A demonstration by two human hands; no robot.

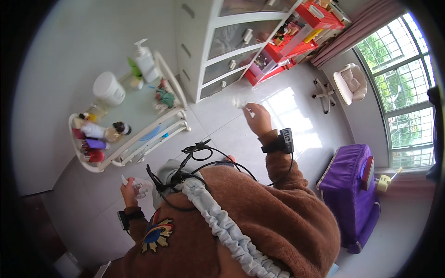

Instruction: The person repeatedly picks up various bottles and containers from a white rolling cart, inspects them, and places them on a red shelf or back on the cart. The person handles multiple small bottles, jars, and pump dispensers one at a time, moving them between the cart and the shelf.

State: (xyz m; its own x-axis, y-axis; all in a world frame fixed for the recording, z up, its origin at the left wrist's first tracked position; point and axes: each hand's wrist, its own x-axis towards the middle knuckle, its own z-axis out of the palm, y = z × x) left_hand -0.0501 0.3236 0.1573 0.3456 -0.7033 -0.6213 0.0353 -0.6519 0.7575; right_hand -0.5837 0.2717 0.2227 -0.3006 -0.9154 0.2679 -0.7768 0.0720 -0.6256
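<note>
At the lower left, my left hand [128, 193] grips a small clear bottle [140, 190] with a white pointed top, held in the air below the trolley. My right hand [258, 120] is raised over the floor right of centre. Between its thumb and fingers it pinches a clear, see-through item [238, 101], too blurred to name. Both wrists wear a strapped black device. Black cables lie across the chest of my brown fuzzy top, near a pale gathered strap.
A white trolley [134, 147] at the left bears a pump bottle [146, 62], a white tub [108, 88] and several small bottles. Ahead stand a white drawer cabinet [194, 52] and red baskets [288, 47]. Rightward are a white swivel chair [349, 83] and a purple-covered object [346, 194].
</note>
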